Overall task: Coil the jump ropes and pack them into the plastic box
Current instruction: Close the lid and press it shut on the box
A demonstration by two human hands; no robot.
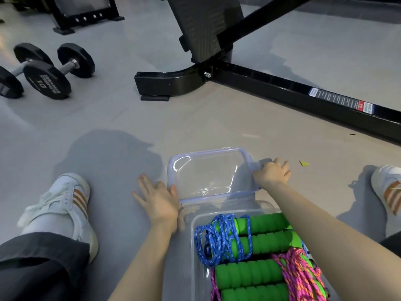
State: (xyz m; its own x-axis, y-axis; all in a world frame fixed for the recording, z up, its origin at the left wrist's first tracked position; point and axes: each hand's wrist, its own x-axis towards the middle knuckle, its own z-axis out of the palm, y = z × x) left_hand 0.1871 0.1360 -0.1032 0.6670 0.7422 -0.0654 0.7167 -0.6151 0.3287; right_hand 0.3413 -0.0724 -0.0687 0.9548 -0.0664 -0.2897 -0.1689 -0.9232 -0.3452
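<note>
A clear plastic box (196, 231) sits on the floor between my legs. Inside it lie two coiled jump ropes with green foam handles: a blue rope (219, 242) toward the far end and a pink rope (297, 270) nearer me. Just beyond the box lies its transparent lid (208, 174) with a pale blue rim. My left hand (157, 197) rests with spread fingers against the lid's left edge, thumb on the rim. My right hand (271, 173) grips the lid's right edge at its clip.
My white sneakers sit to the left (65, 203) and right (388, 187). A black bench frame (238, 81) crosses the floor ahead. Two black dumbbells (47, 68) lie at the far left. A small yellow scrap (303, 163) lies right of the lid.
</note>
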